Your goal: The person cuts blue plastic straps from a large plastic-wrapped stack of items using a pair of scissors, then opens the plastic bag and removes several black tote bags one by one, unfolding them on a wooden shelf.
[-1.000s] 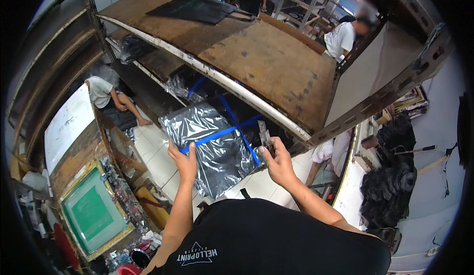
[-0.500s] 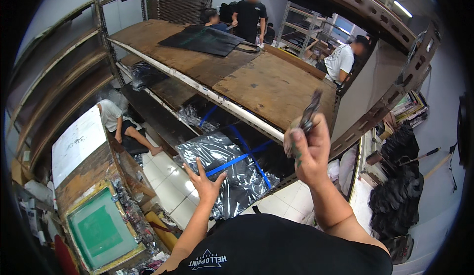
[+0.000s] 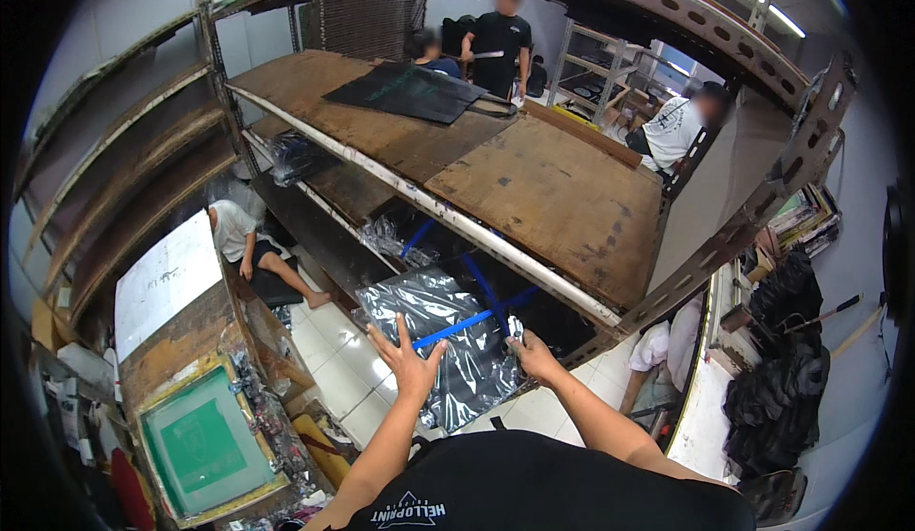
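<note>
A flat bundle of black material [image 3: 472, 374], wrapped in shiny clear plastic, lies in front of me at the edge of the lower shelf. Bright blue tape [image 3: 459, 326] crosses its top. My left hand [image 3: 414, 371] rests on the bundle's left side with fingers spread, beside the tape. At the right edge, my right hand [image 3: 538, 357] is closed round a small tool with a shiny metal part [image 3: 515, 326]. Its tip is close to the tape; whether it touches I cannot tell, and the tool's exact kind is unclear.
Above stands a wooden shelf [image 3: 562, 212] with a black sheet [image 3: 410, 92]. To the left, a screen-printing frame [image 3: 205, 436] lies on a cluttered bench. A person [image 3: 238, 235] sits on the floor; others work behind the shelf. Dark bundles [image 3: 777, 359] hang on the right.
My right hand has come down from up by the wooden shelf to the bundle's right edge, still holding the tool. My left hand stays spread on the bundle.
</note>
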Motion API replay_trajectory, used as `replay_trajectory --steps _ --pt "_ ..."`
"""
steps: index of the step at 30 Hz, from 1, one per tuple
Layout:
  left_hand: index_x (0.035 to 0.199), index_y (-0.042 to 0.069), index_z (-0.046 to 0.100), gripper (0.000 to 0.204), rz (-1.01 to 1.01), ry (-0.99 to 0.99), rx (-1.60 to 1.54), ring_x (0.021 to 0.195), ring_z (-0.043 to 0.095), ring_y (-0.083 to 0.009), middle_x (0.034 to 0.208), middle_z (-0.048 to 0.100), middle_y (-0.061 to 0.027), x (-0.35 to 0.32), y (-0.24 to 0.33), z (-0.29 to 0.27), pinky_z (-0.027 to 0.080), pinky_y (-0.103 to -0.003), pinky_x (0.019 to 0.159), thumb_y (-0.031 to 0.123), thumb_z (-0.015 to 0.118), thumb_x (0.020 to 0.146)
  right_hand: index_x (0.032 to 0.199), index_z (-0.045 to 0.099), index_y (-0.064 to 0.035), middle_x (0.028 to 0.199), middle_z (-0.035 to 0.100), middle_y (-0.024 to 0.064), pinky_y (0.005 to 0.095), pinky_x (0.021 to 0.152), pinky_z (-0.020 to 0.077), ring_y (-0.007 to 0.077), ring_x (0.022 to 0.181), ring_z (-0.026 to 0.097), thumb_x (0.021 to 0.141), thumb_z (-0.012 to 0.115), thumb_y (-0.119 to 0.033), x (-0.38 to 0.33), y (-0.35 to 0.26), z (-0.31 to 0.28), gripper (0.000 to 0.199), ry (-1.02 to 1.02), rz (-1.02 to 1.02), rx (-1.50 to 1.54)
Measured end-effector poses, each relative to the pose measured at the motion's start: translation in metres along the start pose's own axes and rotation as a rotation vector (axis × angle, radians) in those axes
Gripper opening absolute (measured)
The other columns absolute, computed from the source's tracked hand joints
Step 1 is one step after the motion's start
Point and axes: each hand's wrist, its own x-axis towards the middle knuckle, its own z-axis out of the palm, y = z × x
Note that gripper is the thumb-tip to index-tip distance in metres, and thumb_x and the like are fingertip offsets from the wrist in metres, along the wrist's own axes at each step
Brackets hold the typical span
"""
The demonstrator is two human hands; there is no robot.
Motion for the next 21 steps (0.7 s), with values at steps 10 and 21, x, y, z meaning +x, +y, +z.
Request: replay_trajectory --steps 10,21 --pt "0.152 0.012 0.047 0.085 0.328 -0.162 0.28 0.155 0.007 -0.0479 0.166 0.015 -0.0294 0.004 0.035 0.002 0.004 -0.072 0.119 0.047 0.08 0.083 0.125 0.055 -0.0039 0.099 0.056 -0.0002 0.0279 0.085 0.0457 0.0104 0.092 0.052 0.108 0.055 -0.026 -0.02 -0.03 -0.012 0.028 -0.019 -0.233 0.166" --pt "0.097 0.004 0.063 0.044 -0.187 -0.558 -0.695 0.081 0.064 -0.0272 0.09 0.067 -0.01 0.045 0.025 0.085 0.047 -0.041 0.071 0.045 0.052 0.103 0.112 0.056 -0.0068 0.092 0.05 -0.0031 0.0262 0.079 0.0413 0.0078 0.085 0.044 0.109 0.055 -0.026 -0.019 -0.061 0.001 0.02 -0.109 -0.216 0.423"
